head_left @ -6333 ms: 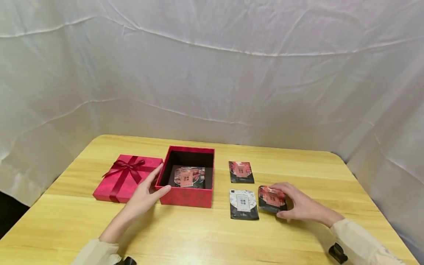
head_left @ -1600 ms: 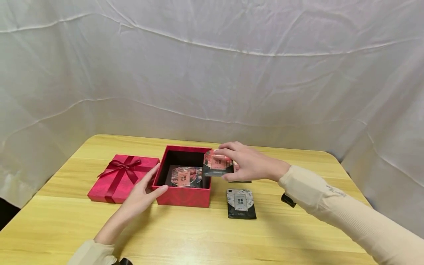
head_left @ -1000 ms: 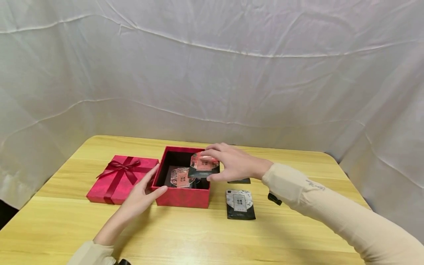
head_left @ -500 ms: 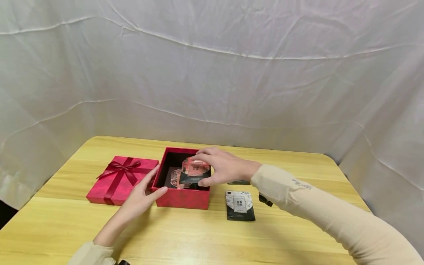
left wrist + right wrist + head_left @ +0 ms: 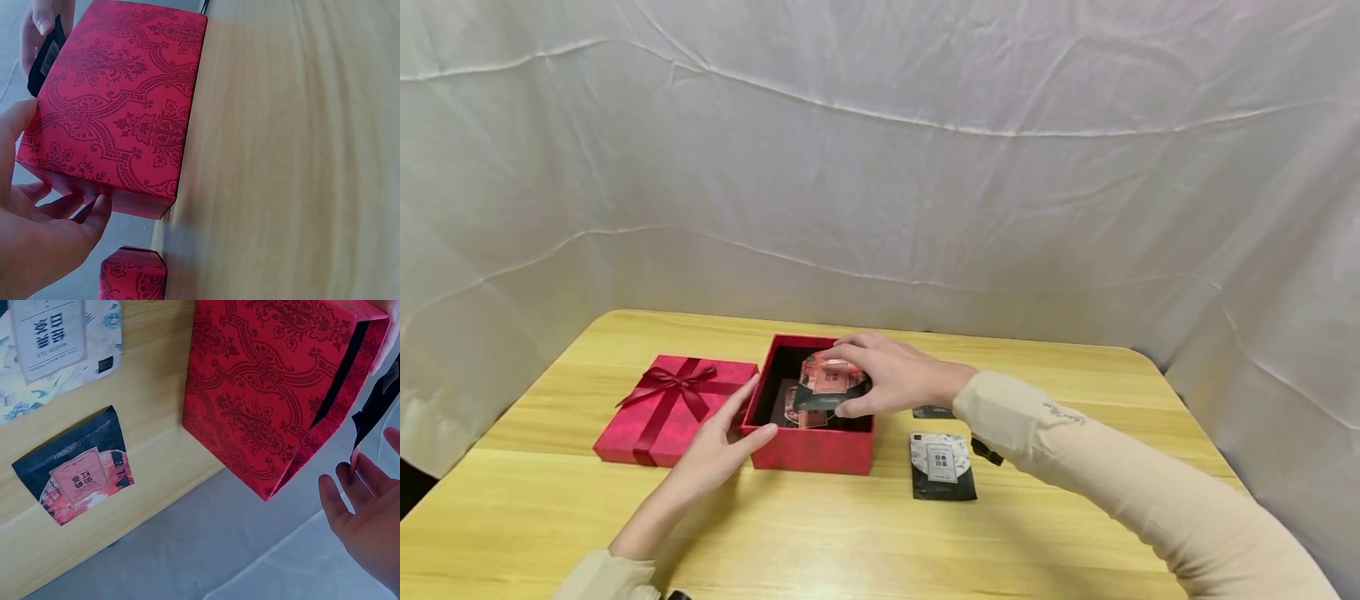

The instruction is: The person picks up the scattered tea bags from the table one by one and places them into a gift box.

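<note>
A red patterned gift box (image 5: 812, 452) stands uncovered on the table. My left hand (image 5: 718, 450) rests against its near left corner, thumb at the front rim, other fingers along the left side (image 5: 44, 244). Over the box's opening, my right hand (image 5: 898, 375) pinches a red-and-black tea sachet (image 5: 827, 393) between thumb and fingers, tilted. In the right wrist view the held sachet (image 5: 378, 400) shows its dark back beyond the box rim. Beneath it another tea sachet (image 5: 811, 418) lies in the box, partly covered from view.
Left of the box lies the red lid (image 5: 651, 429) with a dark red ribbon bow. On the right are a white-and-black sachet (image 5: 942, 468) and, behind it, a red-and-black sachet (image 5: 81, 475), mostly hidden by my right arm in the head view. A pale curtain hangs behind the table.
My right hand picked up the sachet from the table's right side and carried it left over the box, lately moving slightly further left and lower. My left hand stays at the box corner.
</note>
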`<state>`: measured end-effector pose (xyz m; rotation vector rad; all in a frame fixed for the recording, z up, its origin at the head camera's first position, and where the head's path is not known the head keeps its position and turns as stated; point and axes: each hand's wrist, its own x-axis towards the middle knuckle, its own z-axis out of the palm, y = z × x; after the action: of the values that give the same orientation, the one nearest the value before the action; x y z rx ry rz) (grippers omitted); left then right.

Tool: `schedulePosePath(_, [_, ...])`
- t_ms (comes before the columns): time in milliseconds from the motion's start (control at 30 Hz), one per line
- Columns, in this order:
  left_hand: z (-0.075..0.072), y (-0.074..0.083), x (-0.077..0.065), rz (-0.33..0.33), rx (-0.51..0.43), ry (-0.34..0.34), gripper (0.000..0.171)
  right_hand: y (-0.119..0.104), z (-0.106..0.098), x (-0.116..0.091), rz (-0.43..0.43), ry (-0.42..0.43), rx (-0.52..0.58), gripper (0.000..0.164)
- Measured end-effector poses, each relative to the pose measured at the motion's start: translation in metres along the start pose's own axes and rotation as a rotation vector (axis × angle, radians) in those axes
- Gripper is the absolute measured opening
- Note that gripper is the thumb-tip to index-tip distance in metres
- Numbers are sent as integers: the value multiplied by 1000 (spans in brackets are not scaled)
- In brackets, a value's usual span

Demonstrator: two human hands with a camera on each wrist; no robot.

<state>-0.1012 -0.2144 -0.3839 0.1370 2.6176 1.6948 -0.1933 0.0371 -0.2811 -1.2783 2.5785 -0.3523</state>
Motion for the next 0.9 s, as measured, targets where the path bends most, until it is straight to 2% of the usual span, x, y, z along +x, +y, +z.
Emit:
schedulePosePath(167, [1, 0, -1, 5, 11, 1, 76, 1, 3, 7, -5, 6, 4, 68])
schedulePosePath(433, [1, -2, 0, 0, -27, -3, 77, 0, 8, 14, -19, 0, -1, 69])
schedulePosePath(900, [0, -1, 0, 9, 2, -2, 77, 4, 5, 13, -5, 11, 11, 67])
